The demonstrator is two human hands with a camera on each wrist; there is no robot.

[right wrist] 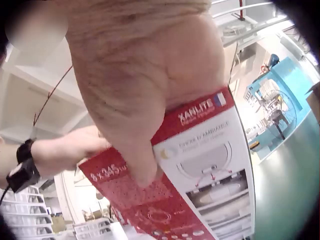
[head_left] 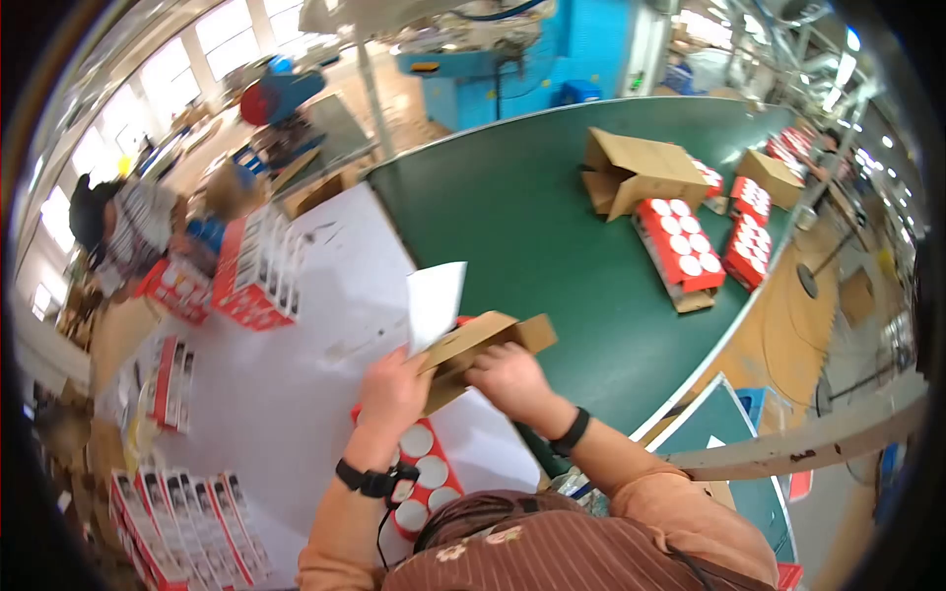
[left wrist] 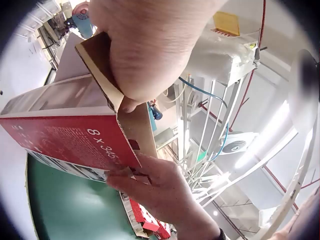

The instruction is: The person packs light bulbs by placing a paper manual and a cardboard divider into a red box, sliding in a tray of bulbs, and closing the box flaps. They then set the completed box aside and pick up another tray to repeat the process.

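A red and white printed carton with raised brown flaps is held between both hands, its open end toward the body. At its left side, the left hand grips the carton edge. The right hand has its fingers at the flaps on the other side. In the left wrist view, the red side panel faces the camera and the right hand pinches the carton's corner. The right wrist view shows the right thumb lying on the red panel. A white sheet stands up beside the carton.
A red pack with white round tops lies below the hands on the white table. Several similar packs and a brown box stand on the green surface. Red-white cartons and a person are at left.
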